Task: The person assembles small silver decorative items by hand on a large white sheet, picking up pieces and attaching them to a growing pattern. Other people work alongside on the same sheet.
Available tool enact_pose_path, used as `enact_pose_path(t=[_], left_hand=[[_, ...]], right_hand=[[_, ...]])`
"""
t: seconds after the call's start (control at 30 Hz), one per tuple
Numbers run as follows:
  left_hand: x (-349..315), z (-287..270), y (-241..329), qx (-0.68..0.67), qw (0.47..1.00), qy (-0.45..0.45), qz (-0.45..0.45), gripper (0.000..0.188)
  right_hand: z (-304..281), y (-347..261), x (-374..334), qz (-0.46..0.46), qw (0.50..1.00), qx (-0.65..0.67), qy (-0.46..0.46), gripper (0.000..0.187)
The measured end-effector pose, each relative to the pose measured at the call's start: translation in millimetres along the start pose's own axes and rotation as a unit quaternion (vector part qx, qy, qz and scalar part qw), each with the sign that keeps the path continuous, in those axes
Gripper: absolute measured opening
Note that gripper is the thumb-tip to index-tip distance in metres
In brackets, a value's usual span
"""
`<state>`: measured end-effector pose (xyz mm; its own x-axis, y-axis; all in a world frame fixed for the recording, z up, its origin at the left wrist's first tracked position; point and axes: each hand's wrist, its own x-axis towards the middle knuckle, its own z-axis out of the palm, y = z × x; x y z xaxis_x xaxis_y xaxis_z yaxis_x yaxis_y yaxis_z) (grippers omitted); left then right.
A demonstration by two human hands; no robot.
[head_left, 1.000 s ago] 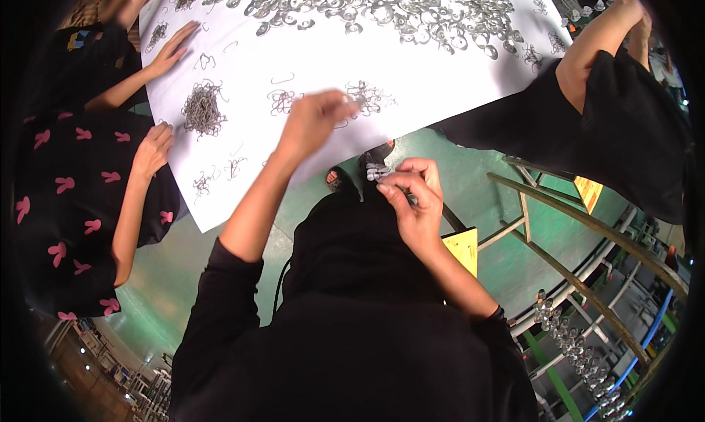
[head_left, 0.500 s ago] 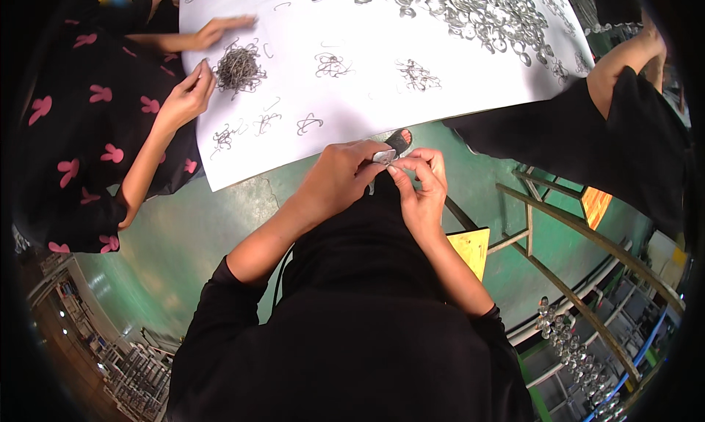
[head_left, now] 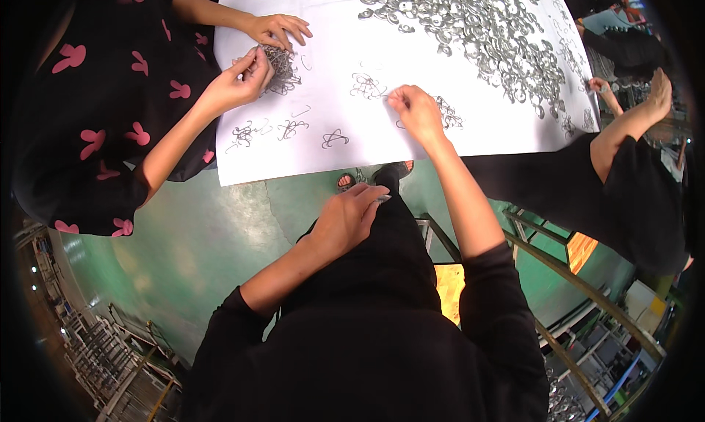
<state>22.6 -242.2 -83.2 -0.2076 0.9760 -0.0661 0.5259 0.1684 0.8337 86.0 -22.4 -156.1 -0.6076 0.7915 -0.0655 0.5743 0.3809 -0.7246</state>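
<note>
My left hand (head_left: 341,220) is closed on a small silvery metal piece (head_left: 383,199), held off the table's near edge above my lap. Most of that piece is covered by my fingers. Over the white tabletop (head_left: 294,161) reaches my right hand (head_left: 418,115), its fingers curled together beside a small pile of bent wire hooks (head_left: 365,85). Whether a hook is between those fingertips is too blurred to see. Another hook pile (head_left: 449,113) lies partly behind this hand.
Shiny metal pieces (head_left: 477,36) spread over the far right of the table. At left, a co-worker's hands (head_left: 250,77) work at a dense hook heap (head_left: 283,73). A person in black (head_left: 558,176) sits at right. A wooden stool (head_left: 449,290) stands near my right side.
My right hand has left the metal piece and moved forward over the table to the hooks. My left hand has dropped lower and nearer, still holding the piece. The co-worker's hands have shifted at the heap.
</note>
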Motion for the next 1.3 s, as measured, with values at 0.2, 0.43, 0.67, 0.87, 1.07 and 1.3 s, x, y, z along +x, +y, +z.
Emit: enact_pose_path(t=[0.2, 0.43, 0.67, 0.87, 1.07, 1.3], left_hand=[[-9.7, 1.1, 2.0, -0.035, 0.998, 0.043, -0.003, 0.028], [-8.8, 1.0, -1.6, -0.053, 0.995, 0.086, 0.000, 0.031], [-4.4, 0.6, -5.9, -0.109, 0.989, 0.065, -0.077, 0.027], [-1.0, -2.8, -8.8, -0.084, 0.994, 0.049, -0.048, 0.023], [-0.8, -6.1, -4.0, -0.121, 0.990, 0.050, -0.058, 0.021], [2.8, -5.8, -8.2, -0.130, 0.988, 0.072, -0.035, 0.021]], right_hand=[[23.1, -16.5, 70.0, 0.117, 0.968, -0.161, -0.152, 0.018], [20.6, -8.6, 68.7, 0.079, 0.989, -0.046, -0.117, 0.016], [-0.8, 9.5, 46.3, 0.145, 0.959, 0.195, -0.146, 0.008], [19.3, -0.9, 34.0, -0.107, 0.982, -0.144, -0.065, 0.017], [47.7, -10.1, 59.1, -0.231, 0.925, -0.247, -0.171, 0.010], [11.6, -28.1, 27.6, -0.062, 0.985, -0.033, -0.160, 0.008]])
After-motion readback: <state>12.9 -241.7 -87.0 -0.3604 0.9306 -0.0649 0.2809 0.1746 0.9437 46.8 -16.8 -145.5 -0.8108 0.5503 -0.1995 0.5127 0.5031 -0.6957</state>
